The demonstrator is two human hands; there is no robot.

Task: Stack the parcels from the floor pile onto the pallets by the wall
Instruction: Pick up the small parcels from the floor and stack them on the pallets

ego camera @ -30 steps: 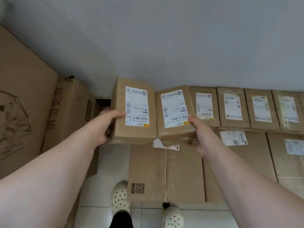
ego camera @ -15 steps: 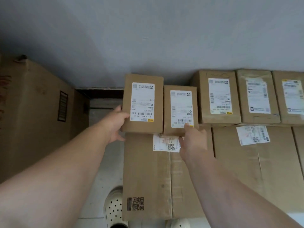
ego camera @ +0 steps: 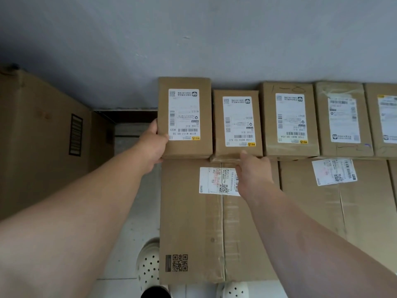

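Observation:
Two small brown parcels with white labels sit side by side on top of a large carton (ego camera: 193, 222), against the grey wall. My left hand (ego camera: 153, 147) grips the left parcel (ego camera: 184, 147) at its near left corner, thumb on top. My right hand (ego camera: 252, 173) touches the near edge of the right parcel (ego camera: 236, 149), its fingers hidden from view behind the hand. Both parcels line up with a row of similar labelled parcels (ego camera: 290, 149) stretching to the right along the wall.
A tall brown carton (ego camera: 43, 147) stands at the left, with a narrow gap of tiled floor (ego camera: 137, 201) between it and the stack. More large cartons (ego camera: 343, 211) lie under the row on the right. My white perforated shoes (ego camera: 148, 265) stand at the stack's near edge.
Both parcels have moved forward and down from mid-air onto the large carton, ending against the wall. My right hand has slid from the parcel's side to its near edge.

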